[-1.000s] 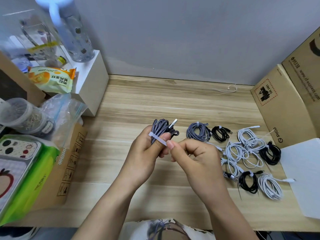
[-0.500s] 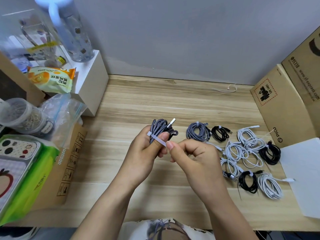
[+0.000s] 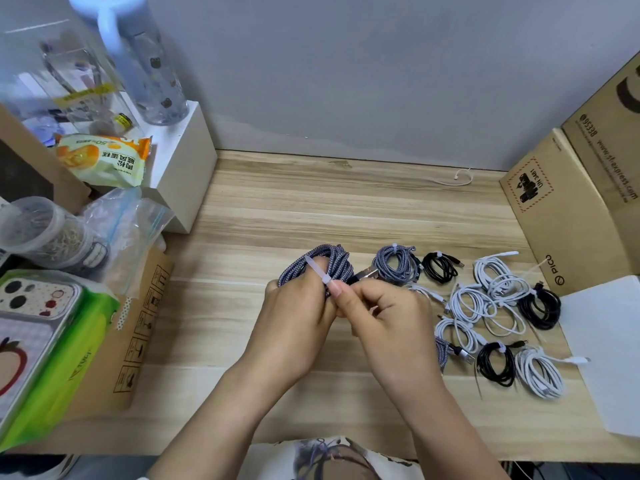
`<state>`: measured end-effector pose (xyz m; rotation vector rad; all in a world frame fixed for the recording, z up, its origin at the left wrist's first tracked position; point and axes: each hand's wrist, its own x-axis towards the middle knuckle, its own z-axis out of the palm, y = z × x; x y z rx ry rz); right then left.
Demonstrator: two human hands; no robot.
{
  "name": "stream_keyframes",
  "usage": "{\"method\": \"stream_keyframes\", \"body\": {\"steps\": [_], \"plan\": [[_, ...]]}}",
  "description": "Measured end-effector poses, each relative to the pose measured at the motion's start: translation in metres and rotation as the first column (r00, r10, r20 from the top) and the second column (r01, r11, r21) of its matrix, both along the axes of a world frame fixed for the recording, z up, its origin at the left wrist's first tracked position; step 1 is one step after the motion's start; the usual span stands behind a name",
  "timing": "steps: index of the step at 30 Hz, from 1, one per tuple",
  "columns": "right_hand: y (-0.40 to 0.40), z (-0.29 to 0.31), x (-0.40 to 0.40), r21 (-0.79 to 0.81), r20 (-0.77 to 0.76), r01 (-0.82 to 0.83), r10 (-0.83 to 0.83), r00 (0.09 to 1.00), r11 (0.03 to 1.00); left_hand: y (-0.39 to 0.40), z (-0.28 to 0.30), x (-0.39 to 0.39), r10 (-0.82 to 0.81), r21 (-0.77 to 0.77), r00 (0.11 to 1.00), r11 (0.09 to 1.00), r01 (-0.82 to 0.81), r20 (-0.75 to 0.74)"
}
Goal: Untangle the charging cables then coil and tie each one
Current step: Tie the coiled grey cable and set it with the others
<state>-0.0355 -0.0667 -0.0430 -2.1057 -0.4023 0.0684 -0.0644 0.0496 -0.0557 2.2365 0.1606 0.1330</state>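
Hands meet over the worktop (image 3: pixel 277 209): the left hand (image 3: pixel 298 317) is curled round the blue-grey braided coil (image 3: pixel 323 266), held just above the wood, while the right hand (image 3: pixel 388 317) pinches the white tie (image 3: pixel 318 271) crossing it. If the pinch slips before the tie locks, the loops could spring loose; a tie drawn off-centre might let strands escape. At far left, a clear jar (image 3: pixel 41 233) seems to hold paper clips; a zip bag's (image 3: pixel 128 223) contents are unclear.
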Motion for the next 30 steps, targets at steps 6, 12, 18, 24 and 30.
{"method": "stream_keyframes", "body": {"steps": [6,12,18,24,30], "plan": [[0.002,0.004,0.008,-0.140,0.347,0.055,-0.003,0.938,0.989,0.004,-0.001,0.000,-0.086,0.274,0.992,0.955,0.109,-0.094],[0.006,0.007,0.011,-0.011,0.250,-0.034,0.036,0.967,0.999,-0.007,0.009,-0.001,-0.137,0.325,0.985,0.931,0.165,-0.108],[0.005,0.027,-0.015,0.327,0.175,-0.331,0.287,0.942,0.885,0.012,-0.012,0.006,-0.069,-0.605,0.989,0.796,-0.025,-0.131],[0.000,0.031,-0.014,0.544,-0.318,-0.194,0.415,0.853,0.816,0.029,-0.011,0.006,0.074,-0.578,0.990,0.806,-0.131,-0.122],[0.000,0.006,0.000,0.235,-0.550,-0.127,0.240,0.800,0.964,0.024,-0.010,-0.003,0.061,-0.034,0.998,0.998,-0.061,0.002]]}}
